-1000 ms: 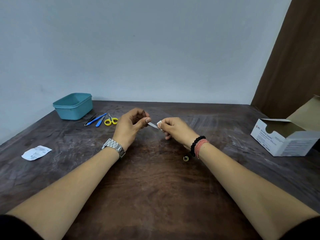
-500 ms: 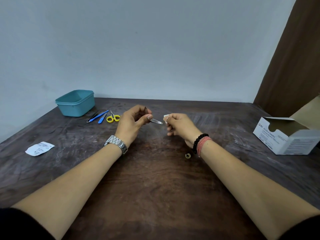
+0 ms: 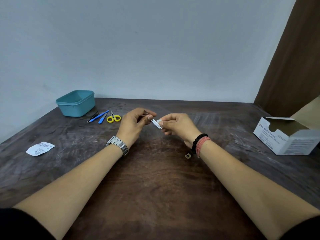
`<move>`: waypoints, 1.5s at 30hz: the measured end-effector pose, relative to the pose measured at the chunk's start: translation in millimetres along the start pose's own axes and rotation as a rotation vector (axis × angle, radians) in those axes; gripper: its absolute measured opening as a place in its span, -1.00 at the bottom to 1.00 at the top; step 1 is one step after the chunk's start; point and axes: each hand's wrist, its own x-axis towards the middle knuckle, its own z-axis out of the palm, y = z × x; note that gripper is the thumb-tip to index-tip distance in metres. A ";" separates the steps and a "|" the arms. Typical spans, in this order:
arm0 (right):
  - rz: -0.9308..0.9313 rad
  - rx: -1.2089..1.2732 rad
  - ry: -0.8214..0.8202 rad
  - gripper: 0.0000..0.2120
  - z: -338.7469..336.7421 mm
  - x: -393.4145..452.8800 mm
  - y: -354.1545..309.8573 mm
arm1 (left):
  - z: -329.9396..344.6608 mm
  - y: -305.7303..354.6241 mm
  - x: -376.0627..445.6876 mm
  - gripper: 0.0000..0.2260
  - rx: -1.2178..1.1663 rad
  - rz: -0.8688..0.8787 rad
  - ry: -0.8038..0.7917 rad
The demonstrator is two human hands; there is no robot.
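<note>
Now left hand (image 3: 135, 123) fingers pinch metal tool (image 3: 156, 124); right hand (image 3: 176, 125) fingers pinch white wipe (image 3: 159, 121) against it, just right of scissors (image 3: 113, 118). Risk: wet metal slips from light pinch, falls; tip snags wipe.

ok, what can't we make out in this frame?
Head view only:
metal tool: rear end hidden inside the left hand; type unclear.
white pad: mostly covered, pinched in the right hand.
box: cut off by the right edge; small print blurred.
teal tub: floor hidden by its near wall.
wrapper: print too small to read.
</note>
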 end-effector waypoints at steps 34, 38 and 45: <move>0.104 0.066 -0.105 -0.94 0.3 -4.6 -7.0 | -2.0 13.1 -6.5 -0.96 0.143 -0.028 0.002; 0.168 0.086 -0.200 -0.95 0.0 -5.5 -6.9 | -3.0 11.9 -6.0 -0.98 0.121 -0.084 0.045; 0.146 0.088 -0.115 -0.87 0.0 -3.7 -8.2 | -0.4 12.0 -7.1 -0.87 0.128 -0.093 0.024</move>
